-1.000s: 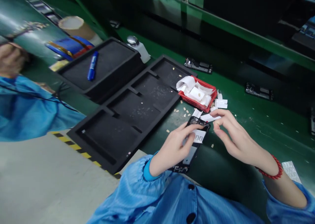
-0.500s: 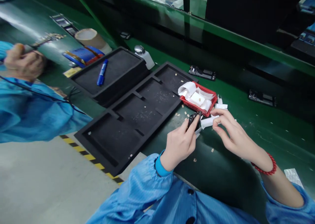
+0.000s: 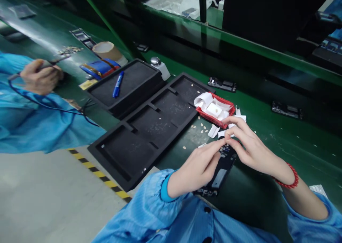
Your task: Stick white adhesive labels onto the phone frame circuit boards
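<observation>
A black phone frame [image 3: 219,177] with small electronic parts lies on the green bench in front of me, partly under my left hand [image 3: 199,166]. That hand reaches across the frame's upper part, its fingertips meeting those of my right hand [image 3: 247,145]. The fingers of my right hand are bent and pinched at the tips; anything between them is too small to make out. Just beyond my hands is a red tray [image 3: 232,110] holding white paper strips [image 3: 213,108]. Small tan pieces [image 3: 202,127] and white scraps [image 3: 213,131] are scattered beside it.
A long black compartment tray [image 3: 139,143] is left of my hands, with a black box [image 3: 107,93] bearing a blue marker [image 3: 118,83] behind it. Two phone frames [image 3: 221,84] [image 3: 287,109] lie further back. Another person's hand [image 3: 42,75] holds a corded tool at the left.
The black frame, held upright in my left hand before, now lies flat and nearer to me. My left hand has come over to meet my right fingertips. The view has shifted slightly.
</observation>
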Available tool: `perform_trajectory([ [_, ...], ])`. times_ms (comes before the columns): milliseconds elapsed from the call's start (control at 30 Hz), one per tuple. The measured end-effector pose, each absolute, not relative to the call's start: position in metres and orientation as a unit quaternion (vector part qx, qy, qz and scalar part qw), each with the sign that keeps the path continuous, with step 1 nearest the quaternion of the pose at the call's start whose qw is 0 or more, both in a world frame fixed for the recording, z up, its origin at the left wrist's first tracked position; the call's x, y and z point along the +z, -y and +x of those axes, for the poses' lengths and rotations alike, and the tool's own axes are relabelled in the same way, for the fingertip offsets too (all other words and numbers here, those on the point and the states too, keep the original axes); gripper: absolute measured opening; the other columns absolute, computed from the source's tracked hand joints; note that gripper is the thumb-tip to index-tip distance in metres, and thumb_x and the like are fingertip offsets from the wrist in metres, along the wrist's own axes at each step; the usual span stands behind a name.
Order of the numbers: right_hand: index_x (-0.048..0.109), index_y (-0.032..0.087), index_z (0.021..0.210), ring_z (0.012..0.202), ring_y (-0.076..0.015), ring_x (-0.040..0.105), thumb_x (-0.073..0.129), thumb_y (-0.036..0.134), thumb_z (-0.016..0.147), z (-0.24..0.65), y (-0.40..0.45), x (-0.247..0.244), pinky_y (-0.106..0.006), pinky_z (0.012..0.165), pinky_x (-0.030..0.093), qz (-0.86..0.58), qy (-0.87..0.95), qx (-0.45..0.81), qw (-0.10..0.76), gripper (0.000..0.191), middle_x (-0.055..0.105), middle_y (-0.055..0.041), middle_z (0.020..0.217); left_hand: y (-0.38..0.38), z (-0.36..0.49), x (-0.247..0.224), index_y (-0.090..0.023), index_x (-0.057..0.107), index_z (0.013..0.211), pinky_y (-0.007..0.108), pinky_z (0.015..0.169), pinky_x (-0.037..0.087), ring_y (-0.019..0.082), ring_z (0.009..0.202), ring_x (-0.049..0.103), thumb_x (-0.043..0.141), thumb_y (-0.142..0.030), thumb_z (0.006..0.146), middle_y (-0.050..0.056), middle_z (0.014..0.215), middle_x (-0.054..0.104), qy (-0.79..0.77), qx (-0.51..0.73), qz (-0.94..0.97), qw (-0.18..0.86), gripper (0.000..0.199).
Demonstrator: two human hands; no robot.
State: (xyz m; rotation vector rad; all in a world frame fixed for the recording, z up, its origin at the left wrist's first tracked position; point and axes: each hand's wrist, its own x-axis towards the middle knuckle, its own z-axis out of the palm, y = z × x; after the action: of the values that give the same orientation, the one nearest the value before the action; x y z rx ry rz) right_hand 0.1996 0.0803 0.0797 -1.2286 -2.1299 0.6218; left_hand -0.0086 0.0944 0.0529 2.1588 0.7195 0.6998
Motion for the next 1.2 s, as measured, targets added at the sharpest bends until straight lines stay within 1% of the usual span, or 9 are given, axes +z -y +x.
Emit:
perform_trajectory([
  [167, 0.058, 0.024, 0.120, 0.130, -0.0190, 0.056, 0.059, 0.022, 0.098, 0.200, -0.072, 0.077, -0.035, 0.107, 0.048, -0.505, 0.716, 0.233, 0.422, 0.023, 0.057, -0.0102, 0.132, -0.084, -0.004, 0.054, -0.020, 0.042, 0.151, 0.034, 0.114, 0.049, 0.019, 0.137, 0.055, 0.044, -0.010, 0.100, 0.011, 0.148, 0.056, -0.289, 0.283, 0.806, 0.431, 0.052],
  [300, 0.070, 0.023, 0.095, 0.129, -0.0193, 0.059, 0.065, 0.028, 0.095, 0.196, -0.066, 0.075, -0.034, 0.106, 0.048, -0.556, 0.634, 0.280, 0.459, 0.008, 0.061, -0.0072, 0.134, -0.081, -0.003, 0.055, -0.029, 0.021, 0.162, 0.029, 0.118, 0.045, 0.017, 0.145, 0.045, 0.043, -0.007, 0.100, 0.007, 0.160, 0.042, -0.277, 0.297, 0.799, 0.445, 0.070],
  [500, 0.070, 0.019, 0.083, 0.133, -0.0185, 0.056, 0.066, 0.025, 0.093, 0.188, -0.068, 0.081, -0.033, 0.113, 0.043, -0.517, 0.618, 0.376, 0.458, 0.013, 0.061, -0.0069, 0.134, -0.078, -0.002, 0.052, -0.036, 0.017, 0.163, 0.028, 0.122, 0.036, 0.015, 0.145, 0.046, 0.040, -0.009, 0.101, 0.002, 0.161, 0.041, -0.259, 0.296, 0.776, 0.493, 0.071],
  [600, 0.066, 0.019, 0.082, 0.121, -0.0127, 0.059, 0.065, 0.016, 0.093, 0.186, -0.063, 0.086, -0.026, 0.106, 0.046, -0.512, 0.636, 0.318, 0.482, 0.011, 0.060, -0.0050, 0.125, -0.079, 0.002, 0.051, -0.028, 0.017, 0.163, 0.032, 0.107, 0.049, 0.019, 0.124, 0.063, 0.046, -0.021, 0.102, 0.009, 0.142, 0.061, -0.336, 0.284, 0.661, 0.608, 0.067],
  [667, 0.063, 0.019, 0.086, 0.104, -0.0082, 0.061, 0.064, 0.011, 0.092, 0.183, -0.056, 0.090, -0.021, 0.094, 0.048, -0.502, 0.652, 0.287, 0.490, 0.010, 0.061, -0.0027, 0.110, -0.083, 0.008, 0.049, -0.020, 0.031, 0.157, 0.029, 0.089, 0.055, 0.018, 0.097, 0.070, 0.059, -0.027, 0.097, 0.008, 0.113, 0.073, -0.392, 0.304, 0.501, 0.709, 0.066],
  [733, 0.060, 0.019, 0.091, 0.090, -0.0062, 0.059, 0.061, 0.009, 0.093, 0.179, -0.051, 0.092, -0.018, 0.082, 0.048, -0.483, 0.671, 0.294, 0.479, 0.011, 0.060, -0.0001, 0.095, -0.088, 0.014, 0.048, -0.013, 0.057, 0.132, 0.025, 0.077, 0.054, 0.015, 0.077, 0.068, 0.071, -0.031, 0.088, 0.004, 0.088, 0.073, -0.409, 0.329, 0.328, 0.785, 0.049],
  [833, 0.057, 0.019, 0.091, 0.086, -0.0061, 0.059, 0.057, 0.011, 0.097, 0.175, -0.049, 0.092, -0.017, 0.077, 0.047, -0.489, 0.678, 0.314, 0.449, 0.010, 0.062, 0.0007, 0.089, -0.092, 0.021, 0.050, -0.010, 0.067, 0.099, 0.027, 0.075, 0.054, 0.017, 0.072, 0.067, 0.072, -0.039, 0.085, 0.006, 0.078, 0.071, -0.364, 0.269, 0.127, 0.882, 0.033],
  [1067, 0.059, 0.019, 0.087, 0.075, -0.0061, 0.057, 0.054, 0.021, 0.100, 0.184, -0.053, 0.095, -0.017, 0.067, 0.046, -0.542, 0.660, 0.369, 0.367, 0.014, 0.061, 0.0013, 0.083, -0.077, 0.029, 0.061, -0.012, 0.058, 0.134, 0.052, 0.099, 0.051, 0.039, 0.111, 0.065, 0.061, -0.042, 0.069, 0.012, 0.119, 0.071, -0.180, 0.198, 0.061, 0.962, 0.072],
  [1200, 0.056, 0.019, 0.084, 0.071, -0.0055, 0.055, 0.056, 0.016, 0.098, 0.190, -0.049, 0.112, -0.017, 0.064, 0.046, -0.512, 0.661, 0.428, 0.344, 0.014, 0.059, 0.0023, 0.080, -0.067, 0.028, 0.065, -0.017, 0.034, 0.158, 0.052, 0.122, 0.030, 0.038, 0.142, 0.043, 0.051, -0.035, 0.071, 0.005, 0.154, 0.049, -0.179, 0.270, 0.211, 0.922, 0.091],
])
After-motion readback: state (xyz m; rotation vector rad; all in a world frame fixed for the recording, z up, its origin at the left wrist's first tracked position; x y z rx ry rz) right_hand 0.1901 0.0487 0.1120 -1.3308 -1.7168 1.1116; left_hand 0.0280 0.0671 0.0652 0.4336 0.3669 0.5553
